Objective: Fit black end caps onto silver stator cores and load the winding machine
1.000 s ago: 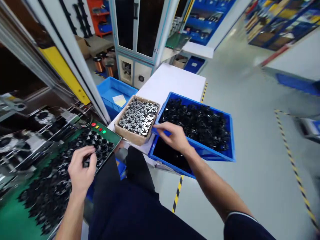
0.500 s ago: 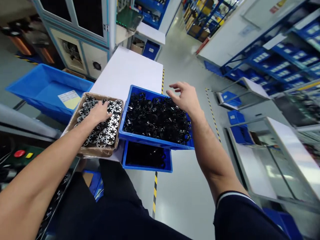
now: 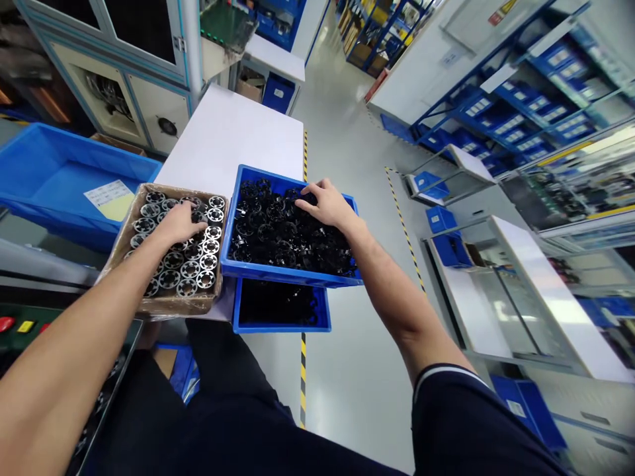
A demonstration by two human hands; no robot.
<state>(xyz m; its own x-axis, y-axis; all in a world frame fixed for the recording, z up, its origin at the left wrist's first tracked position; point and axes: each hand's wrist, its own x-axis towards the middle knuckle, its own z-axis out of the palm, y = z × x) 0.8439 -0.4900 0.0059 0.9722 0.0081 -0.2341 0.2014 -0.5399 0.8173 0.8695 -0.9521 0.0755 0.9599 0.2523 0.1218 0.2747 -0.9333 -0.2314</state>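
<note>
My left hand (image 3: 179, 223) is down in a cardboard box (image 3: 176, 304) of silver toothed metal rings (image 3: 190, 269), standing in rows. Its thumb and fingers curl round a darker ring (image 3: 199, 217) near the middle of the box. To the right, a blue plastic bin (image 3: 292, 274) is heaped with tangled black ring-shaped parts (image 3: 278, 228). My right hand (image 3: 327, 203) reaches over the bin's far right part, palm down, with thumb and forefinger apart. Its fingertips are at the black parts; I see nothing held in them.
A second blue bin (image 3: 282, 328) with dark contents sits lower, under the first one's near edge. The box and upper bin rest on a white table (image 3: 233, 132). A large blue tub (image 3: 49, 192) with a paper label stands left. Red and yellow buttons are at far left.
My right hand has come down and left from above the bin's right edge to the black parts. My left hand stays among the rings. The whole view has shifted.
</note>
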